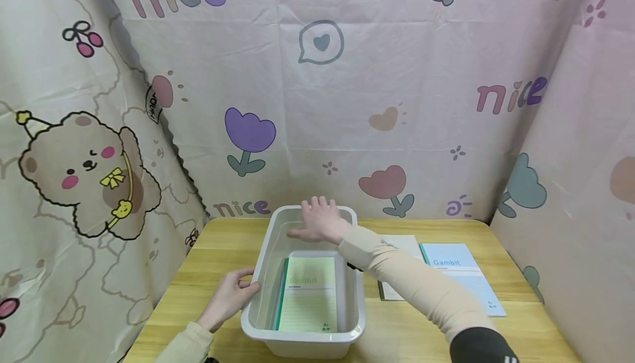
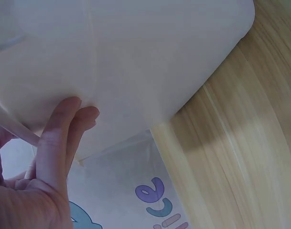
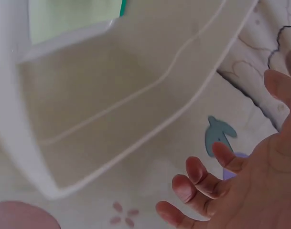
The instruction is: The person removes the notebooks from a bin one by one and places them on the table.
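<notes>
A white plastic basin (image 1: 278,337) stands on the table, its long side running away from me. Inside lies a green notebook (image 1: 311,297) with a darker green spine and "Gambit" on its cover. My left hand (image 1: 231,297) pinches the basin's left rim; in the left wrist view its fingers (image 2: 57,138) press against the outer wall. Over the far end of the basin, my right hand (image 1: 321,221) is spread and holds nothing. The right wrist view shows that hand (image 3: 250,191) with its fingers apart, near the far rim.
Right of the basin lie a blue "Gambit" notebook (image 1: 458,275) and a pale notebook (image 1: 404,243), the latter partly hidden by my right arm. A printed curtain (image 1: 322,98) hangs behind the wooden table (image 1: 218,242) and along both sides.
</notes>
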Motion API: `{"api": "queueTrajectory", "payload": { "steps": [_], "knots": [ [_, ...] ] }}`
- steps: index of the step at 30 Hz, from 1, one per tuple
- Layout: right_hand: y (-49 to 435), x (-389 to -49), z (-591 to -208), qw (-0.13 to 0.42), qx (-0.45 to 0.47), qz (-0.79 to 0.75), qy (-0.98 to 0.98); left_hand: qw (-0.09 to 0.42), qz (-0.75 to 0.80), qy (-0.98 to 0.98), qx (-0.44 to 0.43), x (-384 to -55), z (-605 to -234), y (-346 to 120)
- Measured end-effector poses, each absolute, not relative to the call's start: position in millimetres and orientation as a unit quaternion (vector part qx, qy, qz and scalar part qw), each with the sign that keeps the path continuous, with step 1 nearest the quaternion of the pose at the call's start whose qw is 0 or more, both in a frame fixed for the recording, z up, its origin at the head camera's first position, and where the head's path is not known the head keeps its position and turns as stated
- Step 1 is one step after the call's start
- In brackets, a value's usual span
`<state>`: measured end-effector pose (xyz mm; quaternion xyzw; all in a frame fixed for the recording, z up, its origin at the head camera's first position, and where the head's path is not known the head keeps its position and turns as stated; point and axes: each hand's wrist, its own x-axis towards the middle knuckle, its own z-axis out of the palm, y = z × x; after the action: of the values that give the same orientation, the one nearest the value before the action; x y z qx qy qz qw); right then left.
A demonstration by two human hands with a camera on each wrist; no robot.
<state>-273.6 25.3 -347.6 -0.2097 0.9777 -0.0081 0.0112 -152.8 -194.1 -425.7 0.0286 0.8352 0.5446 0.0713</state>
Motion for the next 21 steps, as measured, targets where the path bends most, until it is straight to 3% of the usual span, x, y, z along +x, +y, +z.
{"api": "queueTrajectory", "payload": {
  "steps": [21],
  "knots": [
    [-30.2, -280.6, -430.9, 0.076, -0.112, -0.003, 0.991, 0.061, 0.549, 0.833, 0.030, -151.9, -428.1, -193.8]
  ]
}}
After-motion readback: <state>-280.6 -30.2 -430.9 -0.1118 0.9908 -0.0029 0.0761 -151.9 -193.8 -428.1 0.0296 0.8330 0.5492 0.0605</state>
